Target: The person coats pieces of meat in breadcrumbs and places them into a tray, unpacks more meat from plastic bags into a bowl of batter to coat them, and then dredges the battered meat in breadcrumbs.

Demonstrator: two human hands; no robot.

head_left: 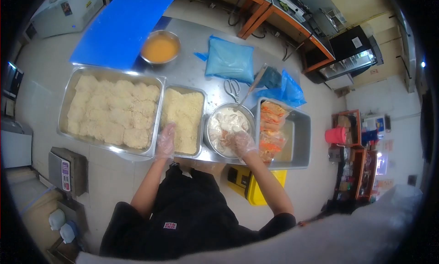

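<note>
My left hand (165, 140), in a clear plastic glove, rests at the near left edge of a metal tray of pale breadcrumbs (185, 120). Its fingers look stretched out, with nothing seen in them. My right hand (243, 144), gloved too, dips over the rim of a round metal bowl (206, 135) of creamy white batter (228, 120). Its fingers bend at a pinkish, batter-coated piece of meat (226, 136); the fingertips are partly hidden. Left of the crumbs, a large metal tray (64, 122) holds rows of breaded pieces (112, 110).
A grey tub (299, 140) with orange-marked packets (273, 126) stands right. Behind are scissors (232, 88), a long-handled utensil (254, 84), a blue bag (230, 59), a bowl of orange liquid (160, 49) and a blue board (123, 28). A yellow bin (260, 188) sits below the table.
</note>
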